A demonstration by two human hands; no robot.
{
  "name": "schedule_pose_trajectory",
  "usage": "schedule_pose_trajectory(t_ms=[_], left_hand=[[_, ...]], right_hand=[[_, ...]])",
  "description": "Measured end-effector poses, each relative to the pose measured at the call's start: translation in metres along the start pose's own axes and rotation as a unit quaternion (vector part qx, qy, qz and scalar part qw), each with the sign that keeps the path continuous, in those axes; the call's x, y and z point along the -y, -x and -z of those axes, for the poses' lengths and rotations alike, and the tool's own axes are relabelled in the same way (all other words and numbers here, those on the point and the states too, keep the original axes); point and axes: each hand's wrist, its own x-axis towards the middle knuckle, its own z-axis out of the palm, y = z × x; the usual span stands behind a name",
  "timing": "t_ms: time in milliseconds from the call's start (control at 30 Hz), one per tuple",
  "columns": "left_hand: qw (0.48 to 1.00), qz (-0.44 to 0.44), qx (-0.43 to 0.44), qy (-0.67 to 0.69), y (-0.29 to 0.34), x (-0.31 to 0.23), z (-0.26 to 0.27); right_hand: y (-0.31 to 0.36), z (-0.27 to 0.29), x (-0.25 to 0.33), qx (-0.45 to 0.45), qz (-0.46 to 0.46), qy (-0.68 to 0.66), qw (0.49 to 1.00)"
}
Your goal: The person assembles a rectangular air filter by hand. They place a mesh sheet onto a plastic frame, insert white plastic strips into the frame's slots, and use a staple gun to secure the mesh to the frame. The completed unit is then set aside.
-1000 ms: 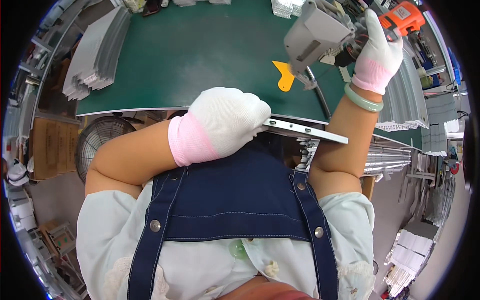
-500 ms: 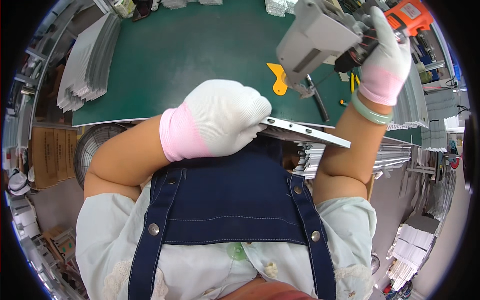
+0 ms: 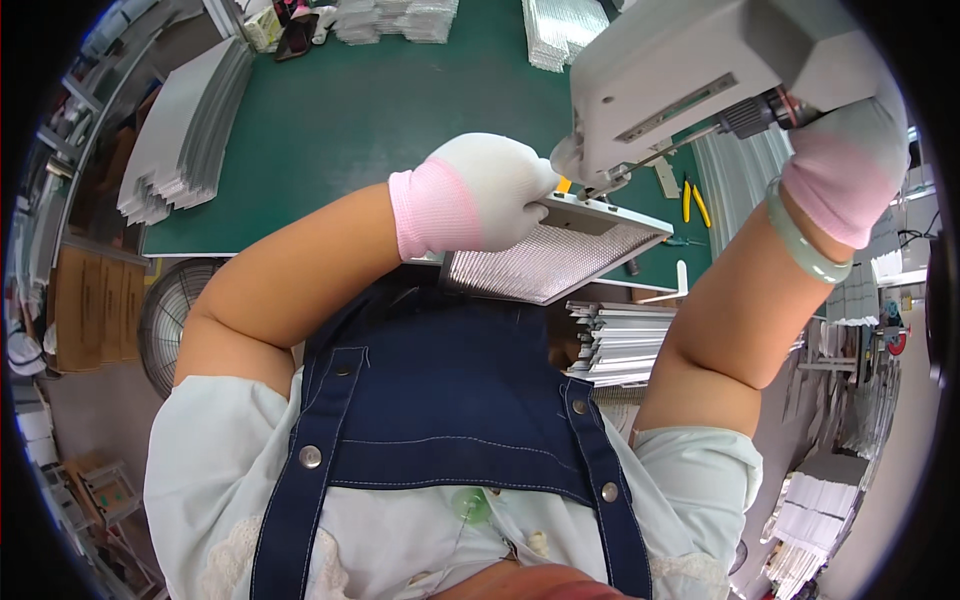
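In my left hand, gloved in white with a pink cuff, is the upper corner of a framed mesh panel. It has a thin silver frame and a shiny mesh face, and is tilted at the bench's front edge. My right hand, also gloved, is wrapped round a power drill; its fingers are partly hidden. A bulky grey housing sits along the drill's bit. Its tip meets the panel's upper edge, close to my left fingers; whether the bit itself touches cannot be told.
Stacked white corrugated sheets stand at the left of the green bench. Yellow-handled pliers and a white angled piece lie right of the panel. Silver metal strips are below the bench edge, a floor fan at left.
My right hand has moved right and nearer, swinging the drill so its tip comes to the panel's edge. My left hand has shifted right and up, tilting the panel so its mesh face shows.
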Motion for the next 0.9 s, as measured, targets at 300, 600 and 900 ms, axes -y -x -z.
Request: schedule_pose_trajectory(t_ms=[300,600,900], left_hand=[[1.000,0.022,0.011,-0.002,0.001,-0.003,0.004],[1.000,0.005,-0.006,0.030,-0.004,-0.005,-0.007],[0.999,-0.008,0.032,0.044,-0.011,0.001,-0.011]], right_hand=[[0.010,-0.013,0.006,0.020,-0.135,-0.108,0.985],[0.010,0.044,-0.054,0.011,-0.283,-0.058,0.957],[0.025,0.061,-0.089,0.034,-0.323,-0.137,0.936]])
